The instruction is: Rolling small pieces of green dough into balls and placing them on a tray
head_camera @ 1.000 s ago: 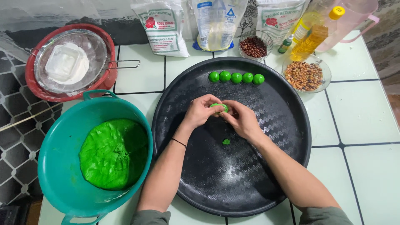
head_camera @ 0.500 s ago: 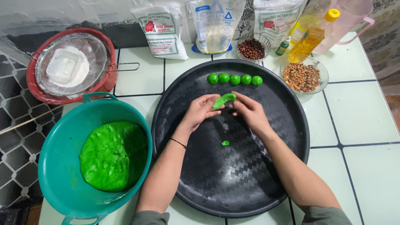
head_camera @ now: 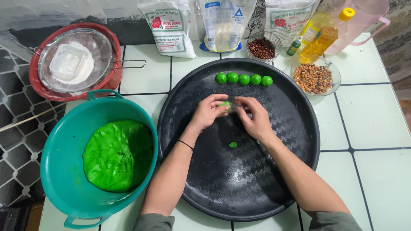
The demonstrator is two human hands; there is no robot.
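Two hands meet over the middle of the round black tray [head_camera: 295, 128], slightly toward its far edge. The left hand [head_camera: 208, 112] and the right hand [head_camera: 256, 117] close their fingertips from opposite sides on one small piece of green dough [head_camera: 225, 104], which shows only as a sliver between them; both hands grip it and neither lies flat on the tray. Five finished green balls [head_camera: 244, 79] sit in a row near the tray's far edge, touching or nearly touching one another. A small green scrap [head_camera: 232, 144] lies on the tray just nearer than the hands, apart from them. Off the tray's left edge, a teal bowl [head_camera: 55, 158] holds the main mass of green dough [head_camera: 117, 155], glossy and slumped against the bowl's wall. Beyond the tray's far right edge stand a glass dish of peanuts [head_camera: 314, 78] and a smaller glass of dark beans [head_camera: 261, 48].

The piece appears soft, light and pliable, probably slightly tacky, so firm pinching would likely dent it or mar its surface. The best hold seems to be a gentle cradle by the fingertips around its sides, with even pressure from both hands.
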